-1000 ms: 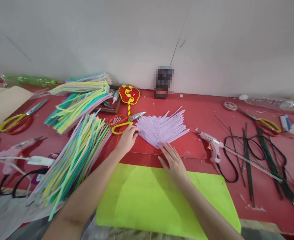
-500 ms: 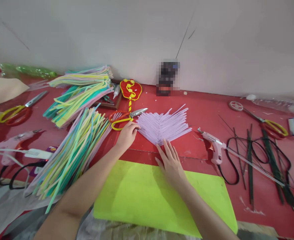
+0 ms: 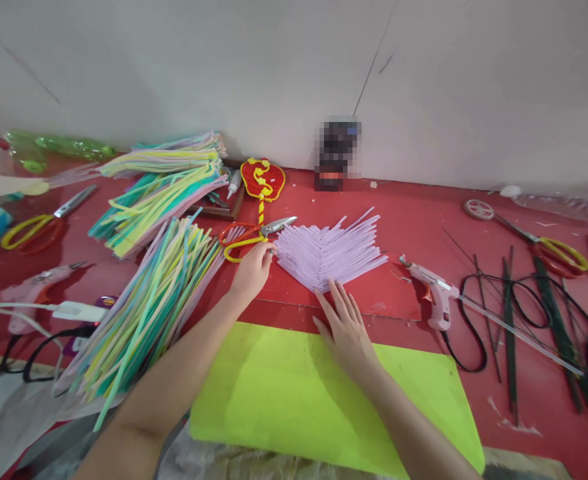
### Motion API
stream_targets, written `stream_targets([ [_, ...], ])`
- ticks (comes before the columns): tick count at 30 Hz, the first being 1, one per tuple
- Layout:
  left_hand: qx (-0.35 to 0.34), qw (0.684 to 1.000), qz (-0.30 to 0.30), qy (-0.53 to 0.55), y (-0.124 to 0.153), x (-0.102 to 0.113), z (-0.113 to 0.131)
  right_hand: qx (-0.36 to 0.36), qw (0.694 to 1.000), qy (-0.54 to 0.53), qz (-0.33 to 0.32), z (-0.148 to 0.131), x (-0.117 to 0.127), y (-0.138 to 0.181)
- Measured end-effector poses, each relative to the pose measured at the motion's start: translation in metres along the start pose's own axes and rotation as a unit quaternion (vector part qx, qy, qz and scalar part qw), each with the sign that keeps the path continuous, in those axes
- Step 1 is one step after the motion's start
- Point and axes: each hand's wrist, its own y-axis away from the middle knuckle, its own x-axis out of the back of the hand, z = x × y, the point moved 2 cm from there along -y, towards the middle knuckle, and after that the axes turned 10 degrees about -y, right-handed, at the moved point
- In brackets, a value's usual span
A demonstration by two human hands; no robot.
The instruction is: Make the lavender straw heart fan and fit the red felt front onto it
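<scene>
A leaf-shaped piece of lilac pipe cleaners (image 3: pixel 331 250) lies on the red table, its strands slanting out both ways from a central ridge. My left hand (image 3: pixel 253 272) is closed, with its fingertips pinched at the strand ends on the left edge; the exact grip is partly hidden. Flat and with fingers spread, my right hand (image 3: pixel 347 327) rests its fingertips at the piece's lower tip. Scissors (image 3: pixel 247 241) with red and yellow handles lie just beyond my left hand. Under my right wrist is a lime-green sheet (image 3: pixel 274 393).
Bundles of coloured pipe cleaners (image 3: pixel 144 313) lie at left, beside a pink glue gun (image 3: pixel 37 293) and more scissors (image 3: pixel 49 220). At right are another glue gun (image 3: pixel 439 293), its cord, and dark green stems (image 3: pixel 510 340). A red-yellow ornament (image 3: pixel 263 180) lies behind.
The view has shifted slightly. Both hands stay at nearly the same places on the lilac piece. At far left, a pale sleeve-like shape has drawn back, uncovering a blue-and-white item.
</scene>
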Motion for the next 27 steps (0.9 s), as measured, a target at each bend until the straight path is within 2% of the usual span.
stream_targets([
  [4, -0.021, 0.998, 0.054, 0.026, 0.0019, 0.0066, 0.0085, 0.000, 1.000, -0.001, -0.001, 0.0008, 0.0006, 0.0001],
  [10, -0.065, 0.997, 0.034, 0.005, 0.0014, 0.0045, 0.0100, 0.000, 1.000, -0.008, 0.000, 0.0023, -0.0006, 0.0005],
  [27, -0.058, 0.998, 0.007, -0.008, -0.0009, 0.0017, 0.0078, -0.002, 1.000, -0.006, -0.005, 0.0015, -0.0003, 0.0003],
])
